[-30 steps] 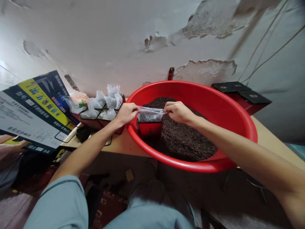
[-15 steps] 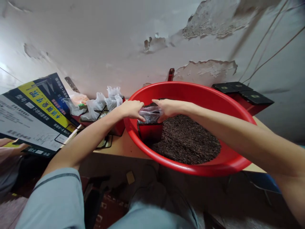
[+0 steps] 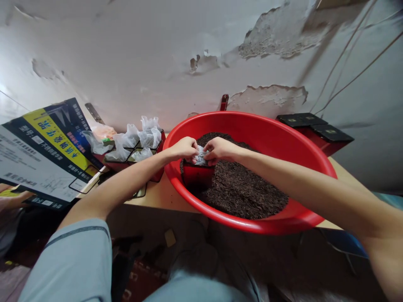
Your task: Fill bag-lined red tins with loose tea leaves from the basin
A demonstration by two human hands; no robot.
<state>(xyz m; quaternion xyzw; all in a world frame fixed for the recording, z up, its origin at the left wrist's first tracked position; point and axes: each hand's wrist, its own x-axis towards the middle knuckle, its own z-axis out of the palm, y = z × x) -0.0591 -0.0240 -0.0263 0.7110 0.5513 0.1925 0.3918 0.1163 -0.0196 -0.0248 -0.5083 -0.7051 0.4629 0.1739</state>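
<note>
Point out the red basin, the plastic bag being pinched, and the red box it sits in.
red basin (image 3: 302, 144), head view, bare far inner wall.
plastic bag (image 3: 200, 155), head view, bunched top between both hands.
red box (image 3: 197, 179), head view, front face.

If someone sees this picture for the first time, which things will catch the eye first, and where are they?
First comes the big red basin at the centre right, on a table, with dark loose tea inside. At its left side, the left hand and the right hand pinch a clear plastic bag together over a small red box. Further left stand more red boxes with bags and a printed carton.
</note>
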